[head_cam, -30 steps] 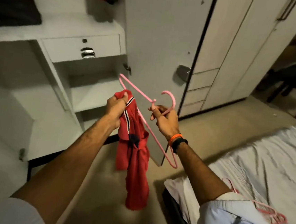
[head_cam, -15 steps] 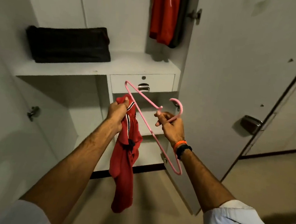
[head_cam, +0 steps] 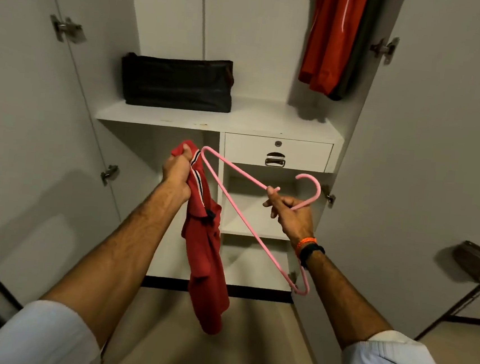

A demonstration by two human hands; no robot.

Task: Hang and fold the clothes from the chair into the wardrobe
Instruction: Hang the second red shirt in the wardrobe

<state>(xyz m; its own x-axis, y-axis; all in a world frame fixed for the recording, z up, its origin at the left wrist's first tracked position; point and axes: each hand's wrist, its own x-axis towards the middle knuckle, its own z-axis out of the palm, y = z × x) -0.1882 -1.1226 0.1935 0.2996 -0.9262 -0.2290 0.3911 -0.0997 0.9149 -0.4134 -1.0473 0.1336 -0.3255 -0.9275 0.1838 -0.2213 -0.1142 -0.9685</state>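
Note:
My left hand (head_cam: 177,170) grips the collar of a red polo shirt (head_cam: 205,254), which hangs down limp in front of the open wardrobe (head_cam: 221,121). My right hand (head_cam: 291,213) holds a pink plastic hanger (head_cam: 246,220) by the neck under its hook. One end of the hanger lies against the shirt's striped collar beside my left hand. The other end points down toward the floor.
A folded black garment (head_cam: 178,83) lies on the wardrobe shelf. Red and dark clothes (head_cam: 331,41) hang at the upper right. A drawer (head_cam: 276,153) sits under the shelf, with open cubbies below. Wardrobe doors (head_cam: 428,159) stand open on both sides.
The view has swung left and up from the bed side to face the open wardrobe. My hands have moved apart a little, each keeping its hold on shirt and hanger.

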